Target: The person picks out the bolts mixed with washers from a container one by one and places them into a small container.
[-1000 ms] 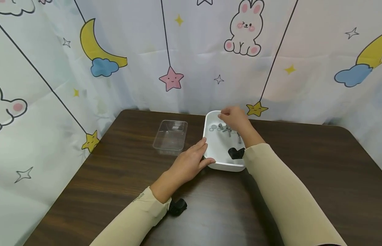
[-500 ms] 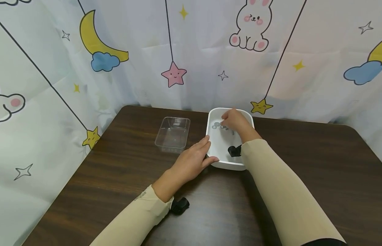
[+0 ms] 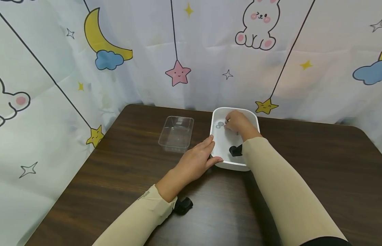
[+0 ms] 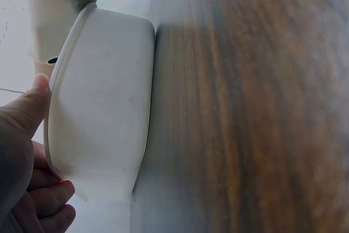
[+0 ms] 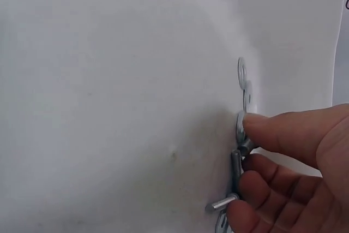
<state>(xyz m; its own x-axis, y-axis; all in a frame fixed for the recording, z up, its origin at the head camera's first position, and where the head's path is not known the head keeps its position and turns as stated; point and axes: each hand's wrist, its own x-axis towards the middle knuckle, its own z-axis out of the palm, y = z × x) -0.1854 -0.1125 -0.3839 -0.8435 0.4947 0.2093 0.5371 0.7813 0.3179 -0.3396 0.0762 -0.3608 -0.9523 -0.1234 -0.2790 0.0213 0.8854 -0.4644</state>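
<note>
A white plastic tub (image 3: 232, 165) stands on the table. My left hand (image 3: 195, 161) rests at its near left corner, fingers lying fairly straight along the side. In the left wrist view the thumb (image 4: 38, 88) touches the rim. Inside the tub, my right hand (image 3: 240, 124) reaches down into a small pile of metal hardware. The right wrist view shows its thumb against a washer (image 5: 240, 128), with a bolt (image 5: 247, 147) between thumb and curled index finger. Another bolt (image 5: 236, 163) and a thin bolt (image 5: 221, 204) lie by the other fingers. Washers (image 3: 220, 123) sit left of the hand.
To the left of the tub stands a clear plastic box (image 3: 173, 149), with nothing visible in it. Both stand near the far edge of the dark wooden table (image 3: 301, 164). A printed curtain (image 3: 206, 89) hangs behind. Black wrist cameras (image 3: 183, 206) are strapped on both sleeves.
My right hand has moved from the tub's far rim down into the hardware, covering most of the bolts in the head view. The left hand keeps its place at the corner. The head view has shifted slightly.
</note>
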